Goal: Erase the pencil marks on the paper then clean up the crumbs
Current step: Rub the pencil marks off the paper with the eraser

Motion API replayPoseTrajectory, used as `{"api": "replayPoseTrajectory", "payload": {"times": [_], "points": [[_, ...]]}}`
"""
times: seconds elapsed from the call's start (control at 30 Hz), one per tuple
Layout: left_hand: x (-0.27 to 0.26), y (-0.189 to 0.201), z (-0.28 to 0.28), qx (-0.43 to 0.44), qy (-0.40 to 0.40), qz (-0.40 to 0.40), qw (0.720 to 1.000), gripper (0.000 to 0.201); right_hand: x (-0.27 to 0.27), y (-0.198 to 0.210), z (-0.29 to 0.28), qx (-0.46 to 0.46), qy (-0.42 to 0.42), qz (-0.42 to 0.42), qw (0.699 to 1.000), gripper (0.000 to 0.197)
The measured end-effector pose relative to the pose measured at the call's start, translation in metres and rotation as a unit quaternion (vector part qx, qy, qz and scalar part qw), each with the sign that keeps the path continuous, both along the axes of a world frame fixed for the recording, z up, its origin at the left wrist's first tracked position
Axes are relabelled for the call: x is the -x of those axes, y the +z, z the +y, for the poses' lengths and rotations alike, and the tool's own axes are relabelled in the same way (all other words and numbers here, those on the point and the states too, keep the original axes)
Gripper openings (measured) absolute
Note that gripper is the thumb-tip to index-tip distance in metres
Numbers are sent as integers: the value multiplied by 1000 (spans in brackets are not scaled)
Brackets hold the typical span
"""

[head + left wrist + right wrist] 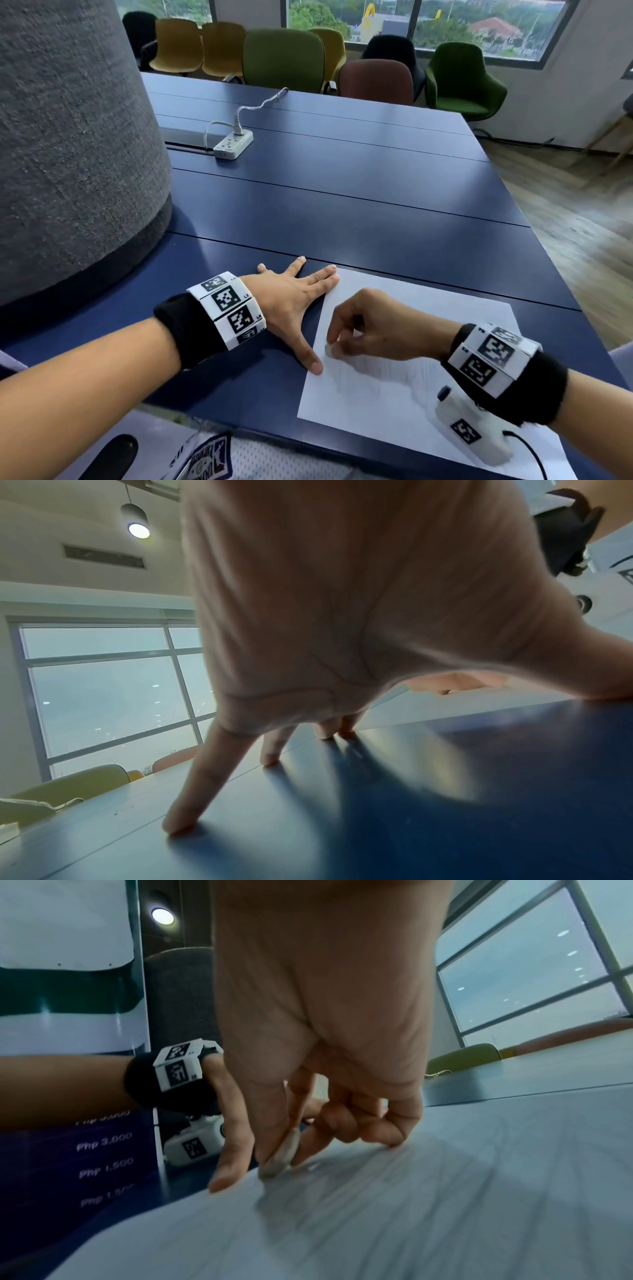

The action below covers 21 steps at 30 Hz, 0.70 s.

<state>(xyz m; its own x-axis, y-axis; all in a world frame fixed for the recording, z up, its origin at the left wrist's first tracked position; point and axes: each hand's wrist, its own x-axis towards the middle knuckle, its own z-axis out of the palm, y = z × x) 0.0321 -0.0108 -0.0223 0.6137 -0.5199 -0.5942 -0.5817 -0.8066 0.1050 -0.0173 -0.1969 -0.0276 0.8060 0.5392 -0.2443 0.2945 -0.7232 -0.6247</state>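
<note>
A white sheet of paper [407, 404] with faint grey pencil strokes [373, 380] lies at the near right of the dark blue table [342, 205]. My right hand [373, 329] pinches a small whitish eraser [329, 350] between thumb and fingers, its tip down on the paper's left part. The right wrist view shows the eraser [279, 1158] touching the streaked paper [428, 1204]. My left hand [294, 301] lies spread flat, thumb and index fingertips on the paper's left edge, the other fingers on the table. In the left wrist view its straight fingers [192, 799] press the tabletop.
A white power strip [233, 143] with a cable sits at the table's far left. A large grey fabric-covered column [68, 144] stands at the left edge. Several upholstered chairs [284, 58] line the far side. The table's right edge drops to a wooden floor [565, 212].
</note>
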Motion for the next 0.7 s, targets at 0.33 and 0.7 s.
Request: {"api": "replayPoseTrajectory", "payload": {"times": [0.33,0.7], "points": [[3,-1,1,40,2,-25,999,138,-16,1,-2,25,-36,-70,997,8],[2,-2,-1,23,-11,-25,999,138,-7,3,3,11,-10,-68,998,1]]}}
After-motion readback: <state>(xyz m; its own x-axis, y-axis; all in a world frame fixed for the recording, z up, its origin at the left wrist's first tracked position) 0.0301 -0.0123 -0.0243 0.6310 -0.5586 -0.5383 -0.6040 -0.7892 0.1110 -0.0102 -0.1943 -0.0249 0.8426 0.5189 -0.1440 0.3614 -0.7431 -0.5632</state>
